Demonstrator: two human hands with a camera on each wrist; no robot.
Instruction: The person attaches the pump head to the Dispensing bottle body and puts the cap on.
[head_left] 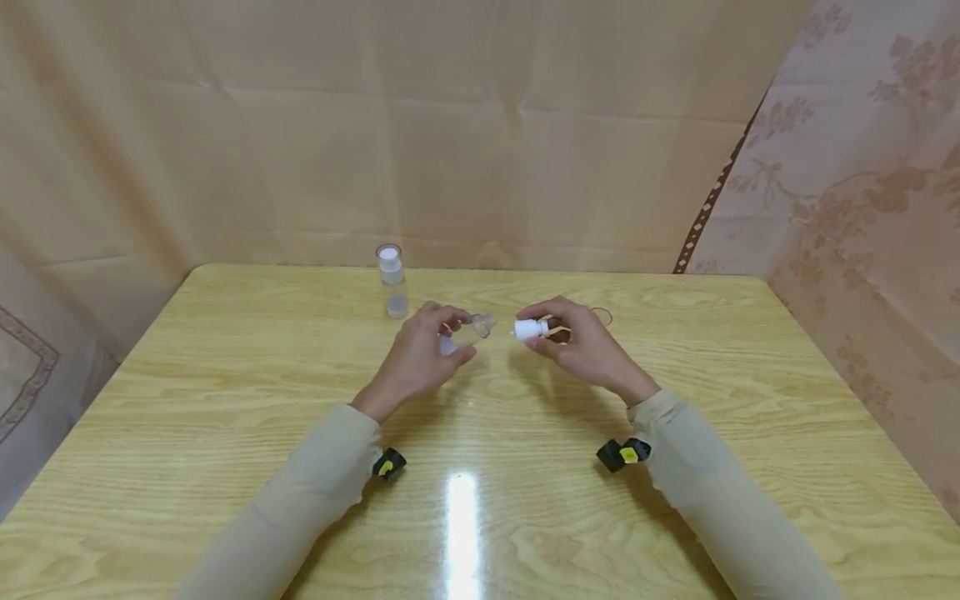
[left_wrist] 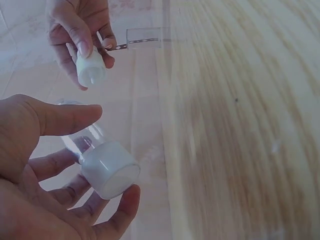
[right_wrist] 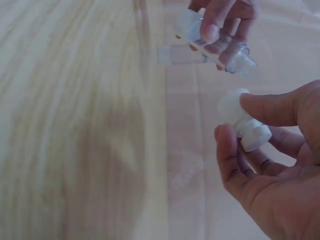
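My left hand grips a clear bottle with a white bottom, its fingers and thumb around the body. The threaded neck is uncovered and tilts toward my right hand. My right hand pinches a white pump head between thumb and fingers, with its small tip facing the bottle. A short gap separates the pump head from the bottle neck. Both are held above the table.
A second clear bottle with a white pump top stands upright at the back, left of my left hand. A clear cap stands on the wooden table behind my right hand. A beige curtain hangs beyond the back edge.
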